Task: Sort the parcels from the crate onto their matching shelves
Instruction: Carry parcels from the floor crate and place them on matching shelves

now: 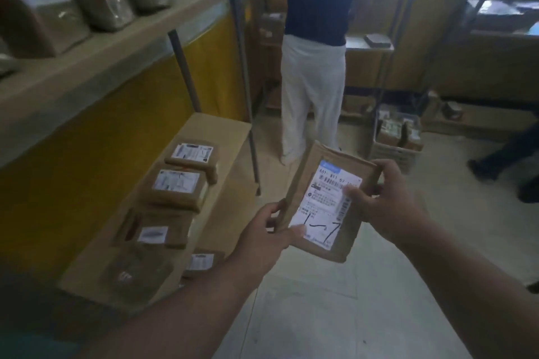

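Both hands' fingers (354, 194) pinch the labelled brown parcel (347, 172) between them.

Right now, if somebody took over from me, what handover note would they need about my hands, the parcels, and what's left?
Left hand grips the held parcel at its lower left corner; right hand grips its right edge, thumb on the label, handwritten 1-7.
Low shelf on the left already carries several labelled parcels.
Crate on the floor ahead holds more parcels.
Left: shelve this one, then sort the crate.
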Demonstrator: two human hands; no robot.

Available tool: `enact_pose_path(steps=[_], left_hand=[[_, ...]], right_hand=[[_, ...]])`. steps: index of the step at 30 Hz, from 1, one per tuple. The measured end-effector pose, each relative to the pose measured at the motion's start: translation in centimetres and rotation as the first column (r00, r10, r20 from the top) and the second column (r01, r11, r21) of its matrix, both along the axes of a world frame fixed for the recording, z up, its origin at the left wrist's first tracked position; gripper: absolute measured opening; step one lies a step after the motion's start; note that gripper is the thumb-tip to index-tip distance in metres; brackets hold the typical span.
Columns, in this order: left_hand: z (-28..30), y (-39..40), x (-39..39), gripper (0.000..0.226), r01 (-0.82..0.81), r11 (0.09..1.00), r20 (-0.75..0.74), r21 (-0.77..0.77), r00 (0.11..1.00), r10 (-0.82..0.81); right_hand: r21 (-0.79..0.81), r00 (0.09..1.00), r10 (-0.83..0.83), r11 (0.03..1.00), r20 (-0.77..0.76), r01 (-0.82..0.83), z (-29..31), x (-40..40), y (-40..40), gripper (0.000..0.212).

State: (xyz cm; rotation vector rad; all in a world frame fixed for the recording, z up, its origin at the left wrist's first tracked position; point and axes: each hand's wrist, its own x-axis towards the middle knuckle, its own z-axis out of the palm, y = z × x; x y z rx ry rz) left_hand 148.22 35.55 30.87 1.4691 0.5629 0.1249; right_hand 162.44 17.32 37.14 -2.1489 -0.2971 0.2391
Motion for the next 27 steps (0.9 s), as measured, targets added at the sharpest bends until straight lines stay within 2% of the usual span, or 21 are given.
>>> enact_pose_path(steps=[4, 7, 11, 13, 17, 21, 22, 27], left_hand=[[-1.2, 1.7, 7.9, 0.065, -0.027, 1.000, -0.008, -0.007, 1.000, 0.027], [-2.4, 3.0, 13.5, 0.074, -0.138, 0.990, -0.002, -0.031, 0.990, 0.138], [-3.0, 4.4, 17.8, 0.050, -0.330, 0.940, -0.033, -0.080, 0.944, 0.329], [-2.6, 6.2, 19.6, 0.045, -0.403, 0.913, -0.049, -0.070, 0.915, 0.400], [-2.9, 11.1, 21.8, 0.038, -0.504, 0.862, -0.042, -0.057, 0.864, 0.502], [-3.2, 17.1, 23.8, 0.066, -0.583, 0.811, -0.097, -0.050, 0.811, 0.577], [-3.4, 18.7, 24.5, 0.067, -0.601, 0.798, -0.111, -0.048, 0.797, 0.594], [-3.3, 23.9, 27.9, 0.052, -0.656, 0.753, -0.146, 0.056, 0.740, 0.656]], right_hand=[[0.003, 1.000, 0.012, 1.000, 0.009, -0.013, -1.8, 8.6, 2.1, 0.049], [-0.031, 0.994, 0.102, 0.994, 0.030, -0.101, -2.7, 15.8, 5.5, 0.051], [-0.063, 0.961, 0.275, 0.959, -0.029, -0.276, -3.1, 23.0, 11.0, 0.053], [-0.065, 0.932, 0.357, 0.931, -0.059, -0.360, -2.9, 25.9, 14.5, 0.053], [-0.080, 0.842, 0.536, 0.838, -0.065, -0.540, -3.0, 29.5, 22.8, 0.047], [-0.112, 0.785, 0.617, 0.778, -0.056, -0.619, -3.4, 32.0, 30.5, 0.042], [-0.119, 0.773, 0.632, 0.765, -0.050, -0.633, -3.6, 32.7, 32.2, 0.043], [-0.161, 0.684, 0.729, 0.673, -0.020, -0.722, -3.4, 36.7, 39.6, 0.058]])
